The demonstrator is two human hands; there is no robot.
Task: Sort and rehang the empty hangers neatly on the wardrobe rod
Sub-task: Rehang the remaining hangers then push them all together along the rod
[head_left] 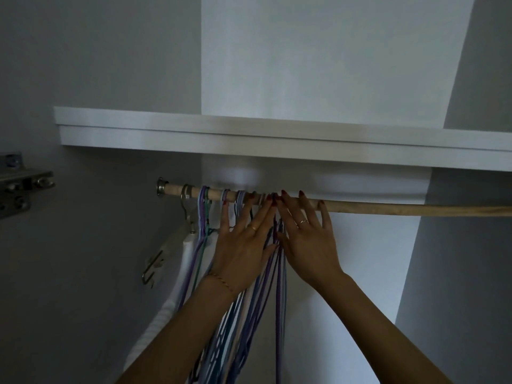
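Inside a white wardrobe, a wooden rod runs from a metal socket on the left wall out past the right edge of the view, just under a white shelf. A bunch of thin hangers — purple, lilac, blue, one green — hooks over the left part of the rod and hangs down toward the bottom of the frame. Nearest the socket a metal-hooked hanger carries a white garment, beside the coloured ones.

Both hands reach up to the rod from below, backs toward the viewer. The left hand has its fingers straight and spread, laid flat against the hooks and necks of the hangers; it grips nothing. The right hand is likewise open, fingers fanned, tips touching the rod and the rightmost hooks — whether any finger curls behind a hook cannot be told. The two hands meet at the fingertips where the bunch ends. Each wears a ring; the left wrist carries a thin bracelet. Nails are dark red.

A door hinge sits at the left edge and a metal bracket on the left wall below the rod. No writing, label or brand is readable anywhere.
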